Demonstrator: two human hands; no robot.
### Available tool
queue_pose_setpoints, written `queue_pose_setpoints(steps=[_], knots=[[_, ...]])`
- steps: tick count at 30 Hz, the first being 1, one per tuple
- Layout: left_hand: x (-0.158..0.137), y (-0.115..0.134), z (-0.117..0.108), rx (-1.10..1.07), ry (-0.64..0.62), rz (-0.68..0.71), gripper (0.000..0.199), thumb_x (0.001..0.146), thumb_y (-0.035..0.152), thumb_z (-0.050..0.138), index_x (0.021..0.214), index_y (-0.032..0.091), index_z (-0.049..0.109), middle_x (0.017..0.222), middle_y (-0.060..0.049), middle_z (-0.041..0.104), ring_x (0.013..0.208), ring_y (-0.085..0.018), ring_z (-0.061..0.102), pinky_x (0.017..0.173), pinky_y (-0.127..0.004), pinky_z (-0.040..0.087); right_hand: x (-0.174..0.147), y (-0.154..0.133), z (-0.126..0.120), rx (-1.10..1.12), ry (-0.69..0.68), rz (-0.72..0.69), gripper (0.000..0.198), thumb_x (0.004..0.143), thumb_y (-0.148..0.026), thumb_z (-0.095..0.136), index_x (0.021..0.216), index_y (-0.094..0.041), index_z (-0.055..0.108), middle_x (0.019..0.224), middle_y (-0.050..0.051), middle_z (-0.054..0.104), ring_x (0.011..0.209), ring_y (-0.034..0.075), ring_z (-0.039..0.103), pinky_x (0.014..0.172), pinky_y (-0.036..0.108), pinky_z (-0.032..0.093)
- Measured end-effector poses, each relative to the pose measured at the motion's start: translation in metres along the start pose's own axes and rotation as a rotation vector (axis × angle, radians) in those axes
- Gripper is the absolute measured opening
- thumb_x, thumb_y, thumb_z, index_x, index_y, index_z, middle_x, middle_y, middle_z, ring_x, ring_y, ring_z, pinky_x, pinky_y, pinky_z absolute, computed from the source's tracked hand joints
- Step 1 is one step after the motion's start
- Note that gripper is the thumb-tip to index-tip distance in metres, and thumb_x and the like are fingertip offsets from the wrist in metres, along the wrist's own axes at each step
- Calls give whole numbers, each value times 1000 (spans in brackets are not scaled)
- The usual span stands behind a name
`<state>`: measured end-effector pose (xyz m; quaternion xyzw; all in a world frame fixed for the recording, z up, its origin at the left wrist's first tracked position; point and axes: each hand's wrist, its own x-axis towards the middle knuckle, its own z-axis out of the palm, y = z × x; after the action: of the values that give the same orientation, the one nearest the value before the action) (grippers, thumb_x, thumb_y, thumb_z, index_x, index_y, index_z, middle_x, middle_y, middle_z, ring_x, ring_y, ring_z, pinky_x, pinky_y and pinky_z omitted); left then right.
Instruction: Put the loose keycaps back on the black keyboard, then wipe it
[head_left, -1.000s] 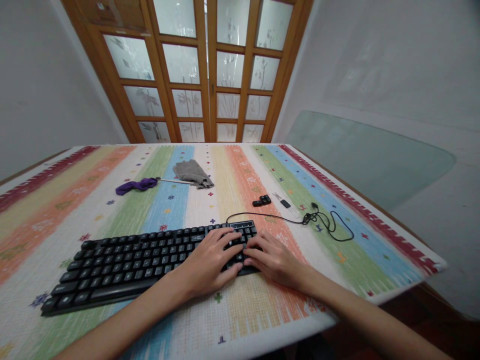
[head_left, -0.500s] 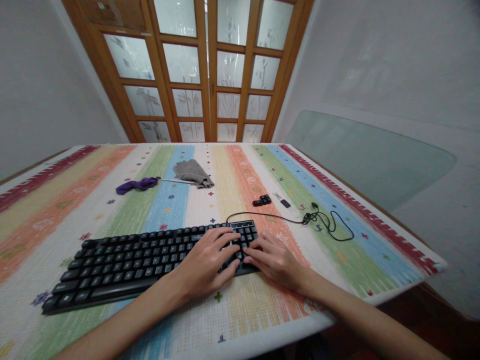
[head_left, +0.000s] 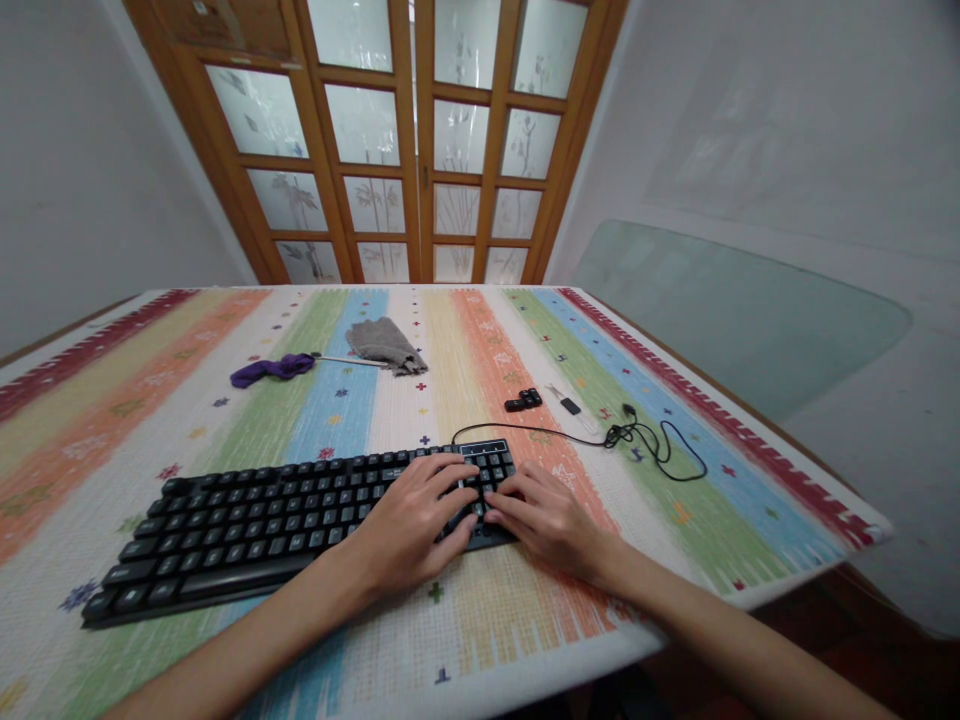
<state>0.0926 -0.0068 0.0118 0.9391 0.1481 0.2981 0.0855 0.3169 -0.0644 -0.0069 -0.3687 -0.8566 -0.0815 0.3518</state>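
Note:
A black keyboard (head_left: 262, 530) lies across the near part of the table, its number pad at the right end. My left hand (head_left: 412, 515) rests over the keys left of the number pad, fingers stretched to the right and slightly apart. From the other side my right hand (head_left: 551, 520) meets the number pad, its thumb and fingers drawn together at the keys. What lies between those fingertips is too small to make out. Beyond the keyboard sit several loose black keycaps (head_left: 523, 400), beside a keycap puller (head_left: 571, 406) with a black handle and wire loops.
The keyboard's cable (head_left: 540, 428) runs right to a loosely knotted bundle with its plug. Farther back lie a grey cloth (head_left: 386, 345), a thin stick partly under it, and a purple cloth (head_left: 274, 370). A striped tablecloth (head_left: 525, 630) covers the table. Wooden glass doors (head_left: 416, 180) stand behind.
Both hands stay at the number pad with barely any shift. The left thumb has moved very slightly left; the loose items lie as before.

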Motion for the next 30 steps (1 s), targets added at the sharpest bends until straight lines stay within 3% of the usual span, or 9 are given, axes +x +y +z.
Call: queue_pose_setpoints(steps=[14, 21, 30], knots=[[5, 5, 6, 0, -53, 52, 23, 95, 19, 53, 112, 17, 69, 124, -13, 65, 122, -29, 54, 102, -51, 49, 0, 0, -2, -31, -52, 31, 24, 98, -19, 54, 82, -16, 71, 77, 7, 64, 72, 18, 52, 62, 31, 45], [3, 4, 6, 30, -55, 80, 23, 95, 20, 55, 113, 16, 68, 125, -13, 65, 124, -29, 54, 103, -50, 49, -3, 1, -8, 91, -17, 78, 16, 92, -14, 57, 88, -16, 71, 78, 7, 64, 71, 18, 52, 62, 32, 45], [4, 4, 9, 101, -43, 135, 22, 96, 22, 54, 113, 14, 66, 122, -14, 66, 121, -30, 56, 99, -48, 51, 0, 1, -10, -16, -161, -57, 22, 96, -22, 53, 79, -16, 66, 77, 7, 60, 72, 19, 49, 64, 33, 43]])
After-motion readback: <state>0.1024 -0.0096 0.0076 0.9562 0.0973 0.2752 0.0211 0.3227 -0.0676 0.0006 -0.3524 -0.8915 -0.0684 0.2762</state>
